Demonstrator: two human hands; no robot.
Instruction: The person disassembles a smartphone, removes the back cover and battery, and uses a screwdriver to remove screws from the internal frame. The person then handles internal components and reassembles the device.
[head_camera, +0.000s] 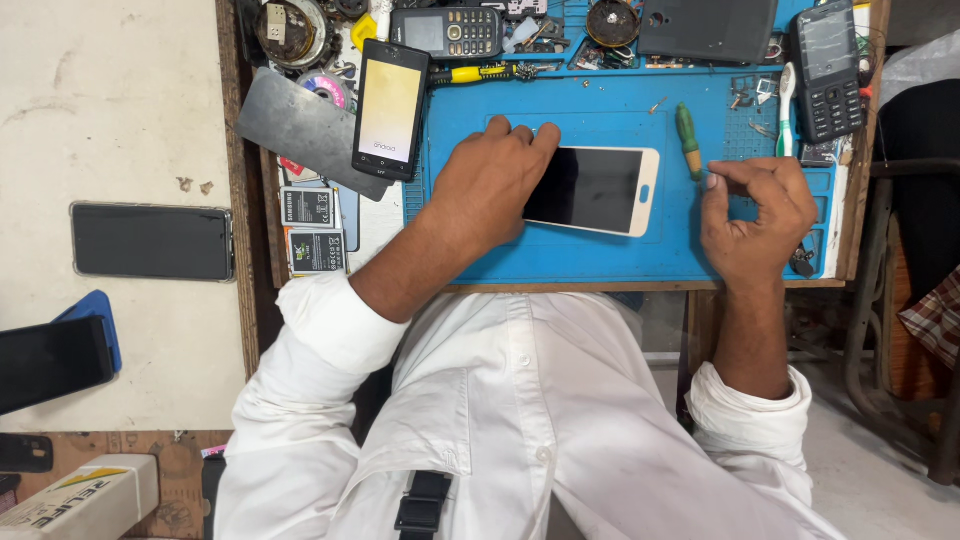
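Note:
A smartphone (598, 189) with a dark screen and pale gold frame lies flat on a blue work mat (560, 255). My left hand (487, 185) rests on the phone's left end, fingers curled over its far edge, holding it down. My right hand (752, 212) hovers just right of the phone, thumb and forefinger pinched on something very small that I cannot make out. A green-handled screwdriver (687, 140) lies on the mat between the phone and my right hand.
A black smartphone with a lit screen (390, 108) leans at the mat's left edge over a grey metal sheet (300, 125). Keypad phones (447, 32) (827, 70), a yellow-handled screwdriver (480, 73), phone batteries (315, 230) and small parts crowd the bench. Another black phone (152, 241) lies on the pale surface at left.

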